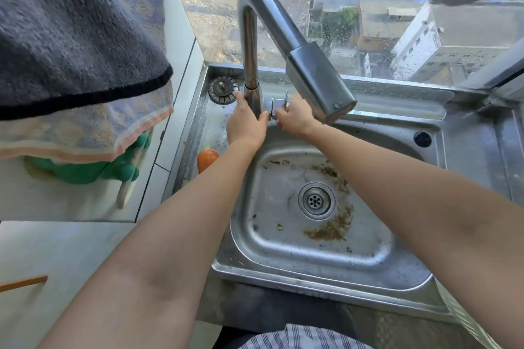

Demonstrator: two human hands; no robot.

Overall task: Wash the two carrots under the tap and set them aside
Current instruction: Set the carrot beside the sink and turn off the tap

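A tall steel tap (272,22) rises behind the sink basin (368,252), its spout head hanging over the basin's far edge with no water running. My left hand (245,125) grips the base of the tap column. My right hand (295,116) pinches the small tap lever (285,99) on the column's right side. One orange carrot (207,159) lies on the drainboard left of the basin, its lower part hidden behind my left forearm. A second carrot is not in view.
Brown grime and food scraps lie around the basin drain (316,200). A loose sink strainer (223,90) sits at the drainboard's far corner. A grey towel (73,45) hangs at upper left over green rubber gloves (113,170). A window (382,25) stands directly behind the sink.
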